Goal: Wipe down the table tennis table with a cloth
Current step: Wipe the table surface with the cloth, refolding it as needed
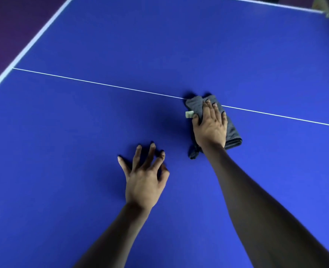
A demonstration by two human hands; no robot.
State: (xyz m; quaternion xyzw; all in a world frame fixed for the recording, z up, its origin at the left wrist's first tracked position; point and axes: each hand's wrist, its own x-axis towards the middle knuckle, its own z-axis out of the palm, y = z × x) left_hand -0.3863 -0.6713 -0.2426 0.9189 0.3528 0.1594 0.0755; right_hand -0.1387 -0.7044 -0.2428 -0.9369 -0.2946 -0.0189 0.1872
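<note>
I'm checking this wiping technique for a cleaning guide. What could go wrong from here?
The right hand presses flat on the folded grey cloth, whose loose corner trails near the wrist, so the cloth may bunch or unfold mid-stroke. The left hand braces bare fingertips on the blue table, possibly leaving smudges on the surface being wiped.

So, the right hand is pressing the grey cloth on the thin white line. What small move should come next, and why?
Probably slide the cloth onward along the blue table. The right hand lies flat on the folded cloth, which sits across the white line, and the left hand rests spread on the surface as a brace, so a stroke looks ready.
</note>
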